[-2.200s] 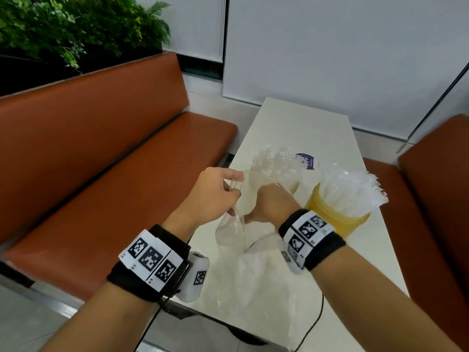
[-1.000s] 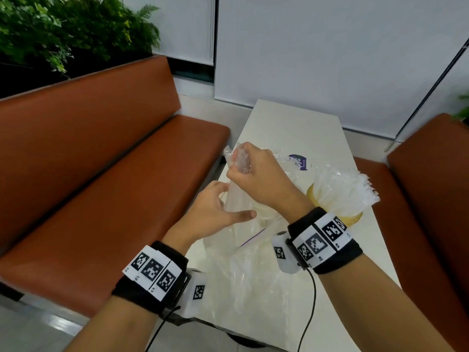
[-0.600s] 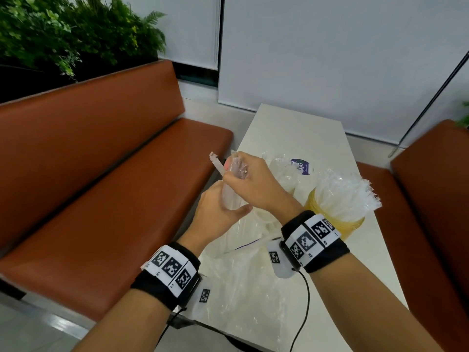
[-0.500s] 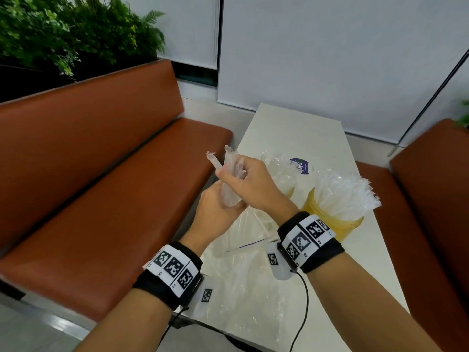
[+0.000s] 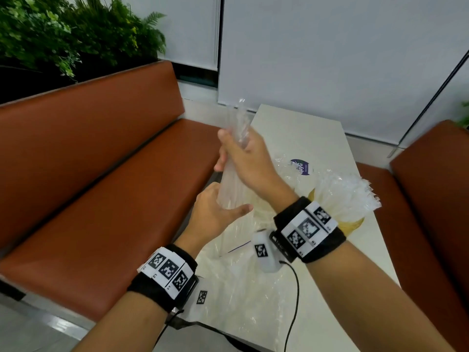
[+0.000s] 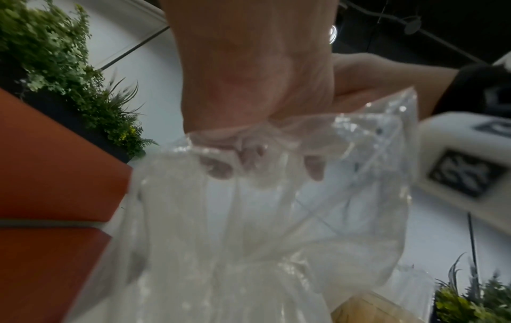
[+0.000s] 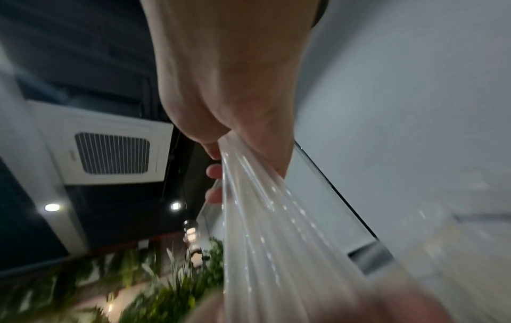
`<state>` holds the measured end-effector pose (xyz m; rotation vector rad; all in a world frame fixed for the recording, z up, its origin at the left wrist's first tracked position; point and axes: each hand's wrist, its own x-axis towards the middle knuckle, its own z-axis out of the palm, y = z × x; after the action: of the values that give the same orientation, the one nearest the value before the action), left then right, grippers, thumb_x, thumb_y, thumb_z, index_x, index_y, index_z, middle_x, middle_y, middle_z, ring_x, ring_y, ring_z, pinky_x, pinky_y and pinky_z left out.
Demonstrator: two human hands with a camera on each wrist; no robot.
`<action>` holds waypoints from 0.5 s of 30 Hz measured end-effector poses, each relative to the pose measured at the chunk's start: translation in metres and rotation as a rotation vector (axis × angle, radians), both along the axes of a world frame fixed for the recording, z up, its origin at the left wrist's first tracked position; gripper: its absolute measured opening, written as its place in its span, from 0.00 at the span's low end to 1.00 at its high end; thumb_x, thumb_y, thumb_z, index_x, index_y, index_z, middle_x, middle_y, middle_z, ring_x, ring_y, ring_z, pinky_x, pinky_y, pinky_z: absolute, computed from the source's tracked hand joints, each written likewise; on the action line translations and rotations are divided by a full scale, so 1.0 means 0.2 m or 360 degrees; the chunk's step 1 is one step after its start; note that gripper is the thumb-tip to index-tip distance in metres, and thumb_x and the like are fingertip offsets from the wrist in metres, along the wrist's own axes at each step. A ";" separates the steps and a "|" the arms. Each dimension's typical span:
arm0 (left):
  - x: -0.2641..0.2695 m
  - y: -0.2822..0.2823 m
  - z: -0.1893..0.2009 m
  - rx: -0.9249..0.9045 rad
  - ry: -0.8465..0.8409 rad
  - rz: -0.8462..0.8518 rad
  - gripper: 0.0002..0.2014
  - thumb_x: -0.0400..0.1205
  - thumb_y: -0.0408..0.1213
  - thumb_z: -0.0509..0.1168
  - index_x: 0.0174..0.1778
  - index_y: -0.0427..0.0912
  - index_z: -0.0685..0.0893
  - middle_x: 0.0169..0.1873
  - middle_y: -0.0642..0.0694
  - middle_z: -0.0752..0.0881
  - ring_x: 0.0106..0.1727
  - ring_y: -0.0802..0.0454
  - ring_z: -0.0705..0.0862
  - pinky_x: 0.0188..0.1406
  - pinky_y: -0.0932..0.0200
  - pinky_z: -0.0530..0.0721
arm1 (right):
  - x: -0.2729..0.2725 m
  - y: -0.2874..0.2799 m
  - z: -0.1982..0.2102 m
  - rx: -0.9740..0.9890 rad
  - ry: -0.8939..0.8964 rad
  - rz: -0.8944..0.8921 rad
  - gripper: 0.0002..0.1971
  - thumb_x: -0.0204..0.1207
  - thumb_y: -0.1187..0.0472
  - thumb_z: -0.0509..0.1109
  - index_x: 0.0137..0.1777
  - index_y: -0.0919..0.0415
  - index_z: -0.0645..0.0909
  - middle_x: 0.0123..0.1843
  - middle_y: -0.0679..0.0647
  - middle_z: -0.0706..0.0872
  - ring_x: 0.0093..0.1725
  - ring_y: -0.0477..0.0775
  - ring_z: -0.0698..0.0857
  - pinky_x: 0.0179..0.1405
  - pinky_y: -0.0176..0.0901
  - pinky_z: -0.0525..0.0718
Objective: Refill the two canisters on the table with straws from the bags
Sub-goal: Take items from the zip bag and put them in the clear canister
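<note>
My right hand (image 5: 234, 148) grips a bundle of clear wrapped straws (image 5: 234, 174) and holds it upright above the table's left edge; its tips (image 5: 239, 110) stick out above the fist. In the right wrist view the fingers (image 7: 214, 172) curl round the straws (image 7: 259, 229). Below, my left hand (image 5: 223, 207) grips the mouth of the clear plastic bag (image 5: 241, 288), around the bundle's lower end. Through the bag (image 6: 249, 240) the left wrist view shows my fingers (image 6: 249, 159) bunching the plastic. A yellow canister (image 5: 354, 224) at the right is packed with straws (image 5: 347, 196). My hands hide the second canister.
A crumpled clear bag with a purple label (image 5: 300, 166) lies behind my hands on the white table (image 5: 304, 133). Brown benches stand left (image 5: 101, 186) and right (image 5: 436, 199) of it. A cable (image 5: 295, 301) hangs from my right wrist across the table.
My right hand has risen, drawing the straw bundle further up out of the bag. My left hand has stayed at the bag's mouth.
</note>
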<state>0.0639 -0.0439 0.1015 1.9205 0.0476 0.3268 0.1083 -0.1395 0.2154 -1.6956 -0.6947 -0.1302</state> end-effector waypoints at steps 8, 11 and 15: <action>-0.03 0.12 -0.04 0.0230 0.0008 0.0129 0.19 0.71 0.41 0.84 0.57 0.47 0.90 0.51 0.51 0.85 0.42 0.79 0.78 0.41 0.81 0.75 | 0.27 -0.20 0.44 0.0490 -0.0335 -0.0148 0.03 0.85 0.64 0.67 0.52 0.57 0.76 0.34 0.51 0.78 0.29 0.50 0.75 0.27 0.45 0.77; -0.03 0.14 -0.03 0.0219 -0.0030 0.0149 0.17 0.74 0.39 0.81 0.59 0.44 0.91 0.51 0.51 0.85 0.41 0.79 0.79 0.40 0.83 0.74 | 0.43 -0.22 0.31 0.0368 -0.0306 -0.0248 0.03 0.84 0.62 0.68 0.53 0.58 0.76 0.36 0.52 0.77 0.29 0.50 0.73 0.27 0.44 0.74; 0.00 0.16 -0.02 0.0248 -0.0037 0.0183 0.15 0.76 0.42 0.79 0.59 0.47 0.91 0.52 0.53 0.86 0.43 0.72 0.81 0.41 0.77 0.73 | 0.56 -0.23 0.03 0.0225 -0.0139 -0.0335 0.04 0.82 0.61 0.71 0.53 0.57 0.80 0.37 0.49 0.80 0.30 0.50 0.75 0.30 0.43 0.76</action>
<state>0.0636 -0.0125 0.0981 2.0725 0.1208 0.4412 0.2209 -0.1846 0.2224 -1.6305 -0.5560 -0.3948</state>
